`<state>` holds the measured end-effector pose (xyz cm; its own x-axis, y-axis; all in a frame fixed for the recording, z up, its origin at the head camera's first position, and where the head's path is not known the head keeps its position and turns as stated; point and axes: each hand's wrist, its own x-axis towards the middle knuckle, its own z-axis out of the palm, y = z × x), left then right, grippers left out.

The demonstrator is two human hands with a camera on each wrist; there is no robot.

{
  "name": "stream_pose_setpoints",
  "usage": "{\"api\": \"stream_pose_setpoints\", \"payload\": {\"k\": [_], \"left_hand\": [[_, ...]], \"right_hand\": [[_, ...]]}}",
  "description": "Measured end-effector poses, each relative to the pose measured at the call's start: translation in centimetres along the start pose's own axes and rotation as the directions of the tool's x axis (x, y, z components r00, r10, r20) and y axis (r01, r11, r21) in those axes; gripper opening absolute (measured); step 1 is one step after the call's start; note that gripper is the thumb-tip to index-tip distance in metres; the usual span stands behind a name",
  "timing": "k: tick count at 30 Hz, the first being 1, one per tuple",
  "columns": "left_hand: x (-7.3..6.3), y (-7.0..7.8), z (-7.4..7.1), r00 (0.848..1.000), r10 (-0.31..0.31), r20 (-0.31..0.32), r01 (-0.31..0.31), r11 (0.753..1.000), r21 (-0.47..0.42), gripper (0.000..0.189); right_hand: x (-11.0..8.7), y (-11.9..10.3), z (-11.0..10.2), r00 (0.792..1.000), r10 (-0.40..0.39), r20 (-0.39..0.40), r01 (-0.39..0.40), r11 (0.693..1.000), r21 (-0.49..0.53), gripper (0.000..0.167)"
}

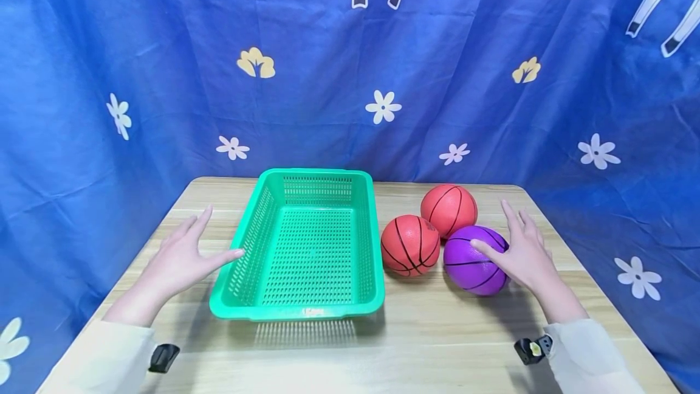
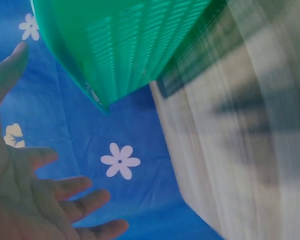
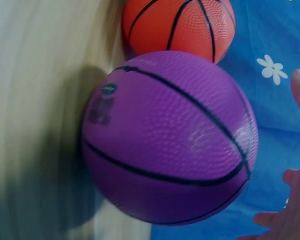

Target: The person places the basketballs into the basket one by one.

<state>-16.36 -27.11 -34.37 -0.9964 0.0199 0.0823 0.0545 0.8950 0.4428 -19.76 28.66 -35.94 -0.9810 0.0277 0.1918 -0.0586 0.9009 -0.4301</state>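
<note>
A green plastic basket [image 1: 308, 260] with perforated walls stands left of centre on the table, nothing inside it. Beside its left wall hovers my left hand [image 1: 183, 254], fingers spread and thumb pointing at the rim; the left wrist view shows the palm [image 2: 20, 200] holding nothing. To the basket's right sit a purple basketball [image 1: 474, 260] and two red basketballs, one nearer [image 1: 410, 245] and one farther back [image 1: 448, 210]. My right hand [image 1: 525, 251] is at the purple ball's right side, fingers extended. In the right wrist view a gap shows between the purple ball [image 3: 170, 140] and those fingers.
The wooden table [image 1: 437, 345] ends at a back edge against a blue curtain [image 1: 312, 108] printed with flowers and animal legs. Dark wrist devices [image 1: 164, 358] sit at both white sleeves. The red balls stand close to the basket's right rim.
</note>
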Motion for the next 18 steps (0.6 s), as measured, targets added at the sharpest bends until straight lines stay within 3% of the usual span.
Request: {"api": "stream_pose_setpoints", "payload": {"k": [8,14,18], "left_hand": [[0.2,-1.1,0.2,0.995,0.002,0.103,0.01,0.993,-0.118,0.107],[0.2,-1.9,0.2,0.982,-0.005,0.191,0.061,0.956,-0.288,0.1],[0.1,-2.4,0.4,0.972,-0.005,0.235,0.085,0.939,-0.333,0.095]], "right_hand": [[-0.2,1.8,0.7,0.999,-0.007,0.051,0.002,0.996,0.091,0.106],[-0.4,2.9,1.1,0.994,-0.014,0.105,-0.002,0.99,0.143,0.107],[-0.4,3.4,1.3,0.991,-0.035,0.13,0.01,0.983,0.186,0.106]]}}
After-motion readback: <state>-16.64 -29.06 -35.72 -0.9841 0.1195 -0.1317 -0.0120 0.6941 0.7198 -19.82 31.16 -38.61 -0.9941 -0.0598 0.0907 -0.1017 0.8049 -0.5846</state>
